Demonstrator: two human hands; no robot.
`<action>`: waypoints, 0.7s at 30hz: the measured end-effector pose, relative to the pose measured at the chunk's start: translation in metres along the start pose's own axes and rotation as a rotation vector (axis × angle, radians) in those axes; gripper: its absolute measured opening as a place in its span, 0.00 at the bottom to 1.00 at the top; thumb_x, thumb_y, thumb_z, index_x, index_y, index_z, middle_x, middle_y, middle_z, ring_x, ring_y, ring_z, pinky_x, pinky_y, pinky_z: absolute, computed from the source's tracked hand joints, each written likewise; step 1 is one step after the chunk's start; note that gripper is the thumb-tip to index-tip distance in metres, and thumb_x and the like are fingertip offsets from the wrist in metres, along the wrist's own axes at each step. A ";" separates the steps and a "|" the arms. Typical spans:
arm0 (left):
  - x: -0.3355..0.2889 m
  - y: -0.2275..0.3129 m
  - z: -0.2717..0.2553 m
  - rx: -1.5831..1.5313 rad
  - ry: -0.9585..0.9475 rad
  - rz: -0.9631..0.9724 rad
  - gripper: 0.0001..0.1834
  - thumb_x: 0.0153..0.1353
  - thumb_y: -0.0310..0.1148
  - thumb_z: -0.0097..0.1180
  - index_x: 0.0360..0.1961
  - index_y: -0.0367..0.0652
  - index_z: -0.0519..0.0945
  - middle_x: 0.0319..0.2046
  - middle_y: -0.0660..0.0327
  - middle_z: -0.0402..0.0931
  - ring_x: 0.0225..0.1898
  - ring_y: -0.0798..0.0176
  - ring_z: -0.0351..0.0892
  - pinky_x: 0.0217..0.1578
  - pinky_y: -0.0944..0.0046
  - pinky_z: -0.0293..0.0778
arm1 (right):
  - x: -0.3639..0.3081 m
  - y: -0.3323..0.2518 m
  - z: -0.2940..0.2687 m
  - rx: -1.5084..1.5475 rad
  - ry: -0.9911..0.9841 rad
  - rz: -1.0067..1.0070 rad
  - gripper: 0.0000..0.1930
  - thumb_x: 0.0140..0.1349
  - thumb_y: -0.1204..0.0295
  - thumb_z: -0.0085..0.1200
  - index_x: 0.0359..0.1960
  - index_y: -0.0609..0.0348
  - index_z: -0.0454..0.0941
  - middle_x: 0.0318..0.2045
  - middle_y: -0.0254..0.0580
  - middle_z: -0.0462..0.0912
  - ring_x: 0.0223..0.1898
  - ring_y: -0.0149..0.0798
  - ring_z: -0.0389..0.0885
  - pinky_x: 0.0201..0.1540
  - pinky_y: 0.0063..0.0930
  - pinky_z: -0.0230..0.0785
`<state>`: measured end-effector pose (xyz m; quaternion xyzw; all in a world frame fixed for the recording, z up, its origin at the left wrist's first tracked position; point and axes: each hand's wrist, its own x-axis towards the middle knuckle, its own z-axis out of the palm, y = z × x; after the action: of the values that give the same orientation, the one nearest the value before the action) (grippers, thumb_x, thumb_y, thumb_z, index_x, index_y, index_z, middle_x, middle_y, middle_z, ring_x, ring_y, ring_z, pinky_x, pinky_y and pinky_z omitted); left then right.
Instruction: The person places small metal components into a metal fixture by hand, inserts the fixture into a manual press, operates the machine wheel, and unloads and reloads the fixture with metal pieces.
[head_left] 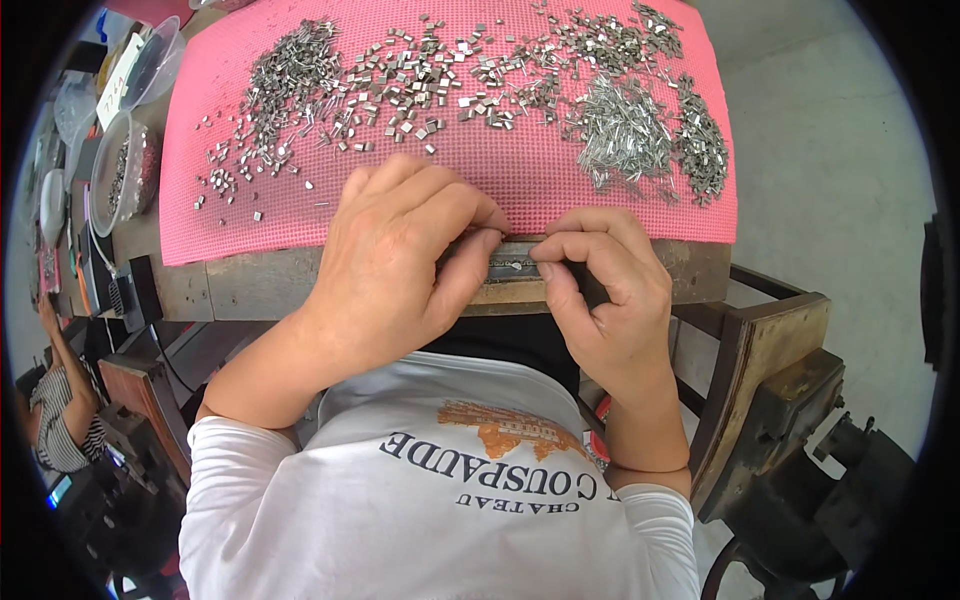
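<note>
At the table's front edge lies a narrow dark metal strip with a row of small shapes and a tiny light piece along it. My left hand reaches to its left end, thumb and forefinger pressed together. Over the right end my right hand bends its thumb and forefinger into a pinch. Whatever either pinch holds is too small or hidden to make out. Beyond my hands a pink mesh mat carries small square metal pieces, a heap of thin shiny pins and a pile of small grey metal parts.
More small grey parts lie by the mat's right edge. A clear plastic tub of small parts stands at the left. Black machinery is at the lower right. Another person in a striped top sits at the far left.
</note>
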<state>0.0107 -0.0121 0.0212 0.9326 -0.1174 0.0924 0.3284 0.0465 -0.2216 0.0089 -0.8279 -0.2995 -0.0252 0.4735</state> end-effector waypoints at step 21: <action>-0.008 0.010 0.015 0.065 0.068 0.107 0.09 0.50 0.24 0.69 0.34 0.46 0.86 0.35 0.65 0.85 0.39 0.59 0.79 0.40 0.59 0.66 | -0.015 0.018 -0.001 -0.012 0.144 0.008 0.17 0.51 0.85 0.61 0.44 0.60 0.88 0.43 0.44 0.88 0.44 0.46 0.84 0.49 0.37 0.76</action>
<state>0.0020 -0.0281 0.0139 0.9316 -0.1528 0.1451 0.2961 0.0440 -0.2364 -0.0093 -0.8279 -0.2613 -0.0848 0.4891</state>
